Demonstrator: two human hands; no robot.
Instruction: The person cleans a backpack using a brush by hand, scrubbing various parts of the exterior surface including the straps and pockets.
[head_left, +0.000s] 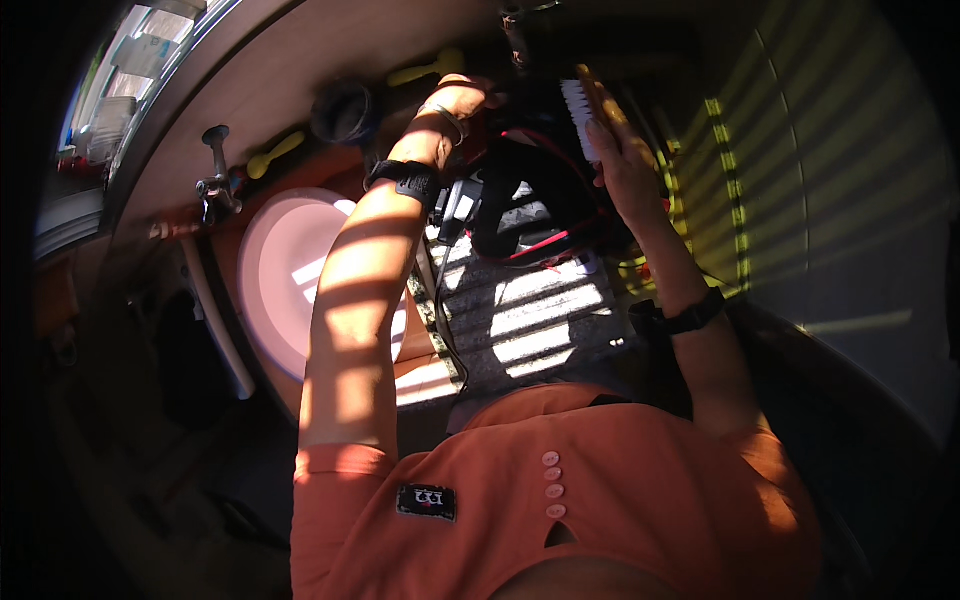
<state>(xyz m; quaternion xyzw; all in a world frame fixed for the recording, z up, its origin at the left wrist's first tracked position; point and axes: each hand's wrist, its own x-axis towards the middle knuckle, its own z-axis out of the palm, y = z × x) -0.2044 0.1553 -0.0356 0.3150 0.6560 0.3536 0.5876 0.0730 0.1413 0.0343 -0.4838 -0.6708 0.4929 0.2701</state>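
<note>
My right hand (626, 165) is closed around a scrubbing brush (592, 112) with an orange-brown back and white bristles, which point left. The brush is raised at the right of a black item with red-pink trim (536, 202), perhaps a bag or a shoe; its kind is hard to tell. My left hand (465, 96) reaches to the far side, above and left of that item, beneath a tap (516, 37). Its fingers lie in shadow, so what they touch cannot be told. Under the black item is a dark speckled stone slab (540, 322) with stripes of sunlight.
A pink plastic basin (262, 262) stands left, partly behind my left forearm. A second tap (217, 180) is on the wall above it. A dark container (343, 112) and yellow-handled utensils (275, 154) lie along the back ledge. A tiled wall (825, 187) rises at right.
</note>
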